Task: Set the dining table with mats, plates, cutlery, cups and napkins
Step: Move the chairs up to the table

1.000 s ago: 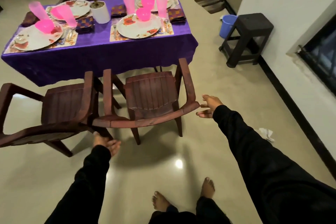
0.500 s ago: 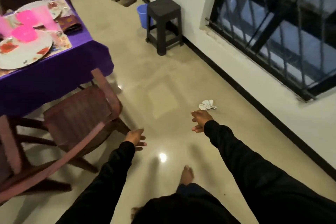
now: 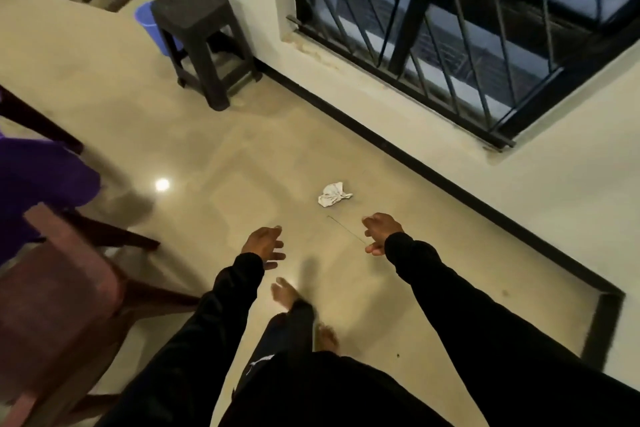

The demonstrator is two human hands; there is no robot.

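Observation:
Only a corner of the purple tablecloth shows at the left edge; the plates, cups and mats are out of view. My left hand hangs over the bare floor with fingers apart and nothing in it. My right hand is also empty, fingers loosely spread, just below a crumpled white paper that lies on the floor. Both arms wear black sleeves.
A brown plastic chair stands at the lower left beside the table. A black stool and a blue bucket sit near the wall at the top. A barred window fills the upper right. My bare feet are on the tiled floor.
My view has swung right, away from the set table toward the wall and window. My hands have come off the chair arms and now hang empty over the floor near the crumpled paper.

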